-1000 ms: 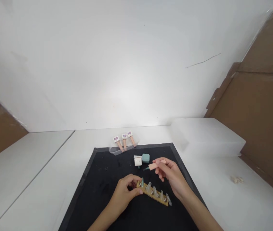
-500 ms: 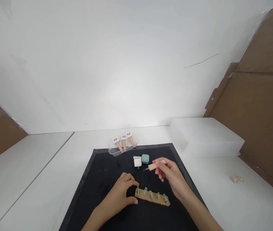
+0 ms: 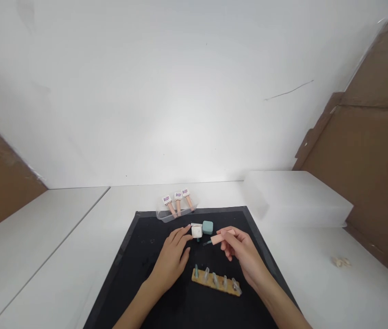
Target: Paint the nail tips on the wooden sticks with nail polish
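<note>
Pinched in my right hand (image 3: pixel 238 244) is a nail polish brush (image 3: pixel 223 236) by its peach cap handle. Its dark green wet bristles point left, toward a square teal polish bottle (image 3: pixel 207 227). My left hand (image 3: pixel 171 258) is open, thumb apart, with its fingertips at the left side of a small white block (image 3: pixel 196 231); whether they touch it I cannot tell. A bit of green shows under that block. Nearer me lies a tan strip (image 3: pixel 211 284) with several upright nail tips; the leftmost nail tip (image 3: pixel 196 271) is green, the others clear.
A clear tray (image 3: pixel 166 218) at the back of the black mat (image 3: pixel 153 242) holds three peach-handled polish bottles with white labelled bases. A translucent white box (image 3: pixel 296 198) stands at right, with small beige pieces (image 3: pixel 341 262) in front. Cardboard walls flank both sides.
My left hand has moved away from the green nail tip on the strip, up to the white block. My right hand still holds the brush in nearly the same place.
</note>
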The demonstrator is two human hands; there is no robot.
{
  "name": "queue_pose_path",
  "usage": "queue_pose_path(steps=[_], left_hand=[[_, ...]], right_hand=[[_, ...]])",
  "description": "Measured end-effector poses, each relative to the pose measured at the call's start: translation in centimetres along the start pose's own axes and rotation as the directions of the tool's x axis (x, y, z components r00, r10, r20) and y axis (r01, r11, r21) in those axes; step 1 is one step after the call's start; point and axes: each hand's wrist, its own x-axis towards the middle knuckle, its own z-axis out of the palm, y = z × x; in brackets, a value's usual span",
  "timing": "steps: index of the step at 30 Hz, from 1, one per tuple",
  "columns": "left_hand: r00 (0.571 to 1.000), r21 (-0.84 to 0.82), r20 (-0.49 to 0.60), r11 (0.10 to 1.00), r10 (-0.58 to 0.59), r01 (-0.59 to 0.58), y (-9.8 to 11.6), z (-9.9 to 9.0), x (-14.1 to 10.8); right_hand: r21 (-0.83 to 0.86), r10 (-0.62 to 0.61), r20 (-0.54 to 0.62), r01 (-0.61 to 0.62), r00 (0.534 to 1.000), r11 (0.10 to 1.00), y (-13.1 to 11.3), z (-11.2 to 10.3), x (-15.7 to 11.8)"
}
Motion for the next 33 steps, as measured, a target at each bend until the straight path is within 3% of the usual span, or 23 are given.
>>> queue_pose_path(steps=[3,9,17,22,27,33], left_hand=[[0.999,0.016,-0.031,0.999,0.03,-0.029,0.2,0.7,0.9],[0.997,-0.125,-0.069,0.992,-0.026,0.017,0.0,1.8,2.4],[0.979,-0.325,-0.127,0.939,-0.159,0.111,-0.3,1.1,2.3],[0.942,-0.536,-0.154,0.826,-0.3,0.175,0.0,-0.2,2.3],[0.927,-0.667,-0.124,0.722,-0.353,0.186,0.6,-1.7,2.0],[0.899,-0.818,-0.058,0.537,-0.433,0.207,1.3,-2.7,1.7]], right_hand=[[0.005,-0.001,0.014,0.001,1.0,1.0,0.1,-0.1,0.0],[0.013,-0.004,0.019,0.004,1.0,1.0,0.3,-0.3,-0.1],[0.008,-0.009,0.001,0.009,1.0,1.0,0.3,-0.3,-0.1],[-0.015,-0.078,0.02,0.079,0.997,0.997,0.4,-0.3,-0.1],[-0.108,-0.143,0.143,0.159,0.979,0.981,0.8,-0.1,-0.4],[-0.199,-0.31,0.271,0.368,0.911,0.908,1.1,0.2,-0.9]])
